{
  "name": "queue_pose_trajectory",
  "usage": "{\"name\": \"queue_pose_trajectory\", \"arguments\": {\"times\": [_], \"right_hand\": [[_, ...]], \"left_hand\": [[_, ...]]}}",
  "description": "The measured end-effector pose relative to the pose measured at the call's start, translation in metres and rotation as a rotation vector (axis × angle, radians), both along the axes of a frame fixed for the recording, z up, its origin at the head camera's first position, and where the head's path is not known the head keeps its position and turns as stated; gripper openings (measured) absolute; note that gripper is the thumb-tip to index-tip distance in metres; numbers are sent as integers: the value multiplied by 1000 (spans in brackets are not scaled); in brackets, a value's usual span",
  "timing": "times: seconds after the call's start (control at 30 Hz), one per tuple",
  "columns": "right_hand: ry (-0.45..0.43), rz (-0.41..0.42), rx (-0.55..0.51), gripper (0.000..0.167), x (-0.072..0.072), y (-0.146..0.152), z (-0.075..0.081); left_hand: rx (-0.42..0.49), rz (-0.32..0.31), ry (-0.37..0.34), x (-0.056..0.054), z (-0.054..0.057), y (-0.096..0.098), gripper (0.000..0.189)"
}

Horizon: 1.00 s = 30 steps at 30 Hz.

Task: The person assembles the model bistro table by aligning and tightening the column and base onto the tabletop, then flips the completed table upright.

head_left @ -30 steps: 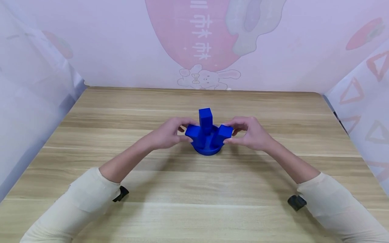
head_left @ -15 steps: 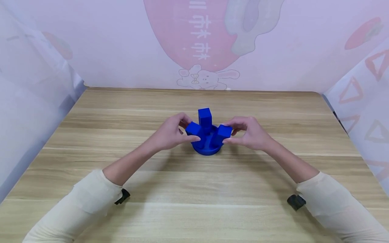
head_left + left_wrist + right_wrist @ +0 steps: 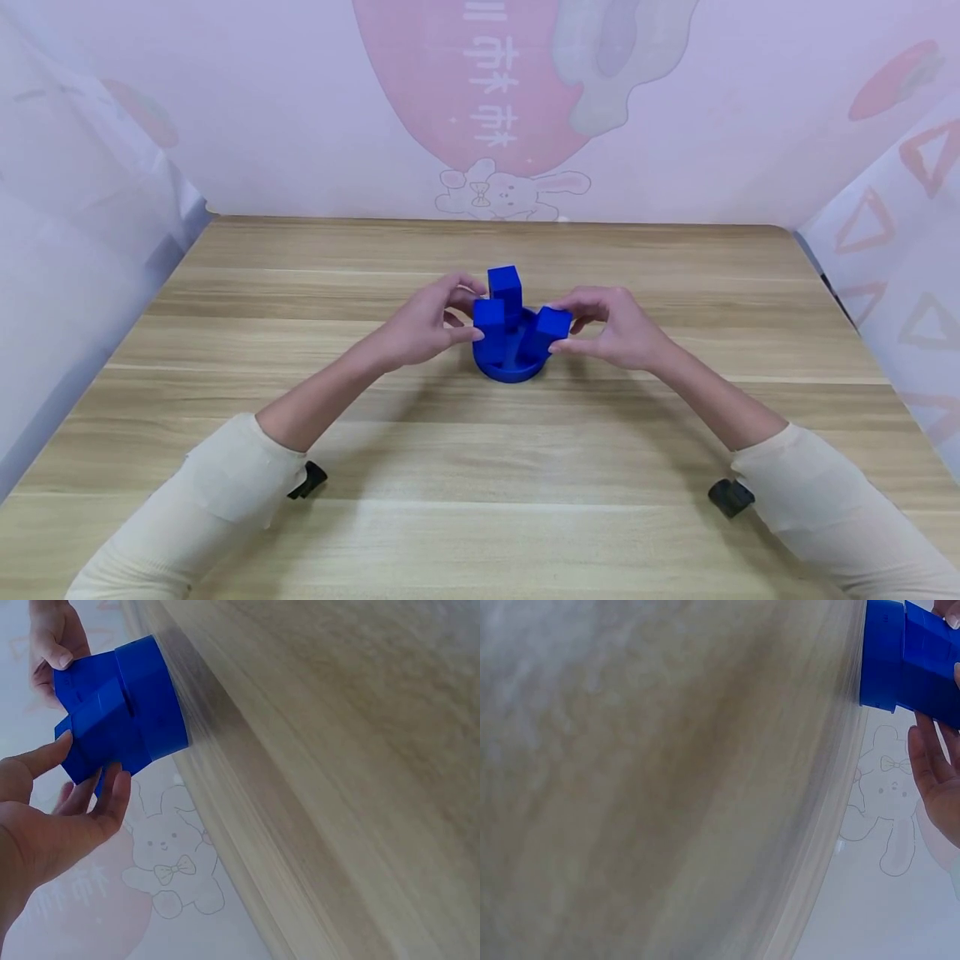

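Note:
A round blue dish (image 3: 512, 377) stands on the table, with three blue square-ended blocks rising from it. My left hand (image 3: 420, 327) pinches the left block (image 3: 490, 329) near its top, thumb on the near side and fingers behind. In the left wrist view the thumb lies on the block's (image 3: 101, 724) end and the fingers curl under it. On the other side, my right hand (image 3: 617, 328) pinches the right block (image 3: 553, 325), which leans outward. The rear block (image 3: 506, 290) stands taller in view, touched by no hand that I can make out.
The wood-grain table (image 3: 480, 467) spreads around the dish. A pale printed backdrop (image 3: 300, 108) rises behind its far edge, and white side panels (image 3: 915, 250) flank it. A small black device (image 3: 731, 497) sits at the right sleeve.
The left block has shifted right from its outward lean and now stands more upright, close to the rear block. My left hand has moved slightly right with it; the right hand stays almost still.

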State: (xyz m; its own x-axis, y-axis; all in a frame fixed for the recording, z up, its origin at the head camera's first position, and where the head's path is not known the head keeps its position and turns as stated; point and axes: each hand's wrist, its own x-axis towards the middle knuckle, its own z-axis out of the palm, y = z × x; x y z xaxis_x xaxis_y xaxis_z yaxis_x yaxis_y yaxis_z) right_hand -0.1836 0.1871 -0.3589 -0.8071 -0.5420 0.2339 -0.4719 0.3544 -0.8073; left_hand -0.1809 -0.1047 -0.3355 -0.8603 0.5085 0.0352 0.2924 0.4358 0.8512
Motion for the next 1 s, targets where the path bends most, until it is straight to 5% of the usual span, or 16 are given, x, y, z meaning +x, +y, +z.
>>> {"name": "queue_pose_trajectory", "arguments": {"times": [0.27,0.57,1.0], "right_hand": [[-10,6,3,42,0,0,0],[-9,-2,15,42,0,0,1],[3,6,-1,41,0,1,0]], "left_hand": [[-93,105,-25,3,-1,1,61],[-217,191,62,4,-1,17,60],[-144,46,136,2,-4,22,48]]}}
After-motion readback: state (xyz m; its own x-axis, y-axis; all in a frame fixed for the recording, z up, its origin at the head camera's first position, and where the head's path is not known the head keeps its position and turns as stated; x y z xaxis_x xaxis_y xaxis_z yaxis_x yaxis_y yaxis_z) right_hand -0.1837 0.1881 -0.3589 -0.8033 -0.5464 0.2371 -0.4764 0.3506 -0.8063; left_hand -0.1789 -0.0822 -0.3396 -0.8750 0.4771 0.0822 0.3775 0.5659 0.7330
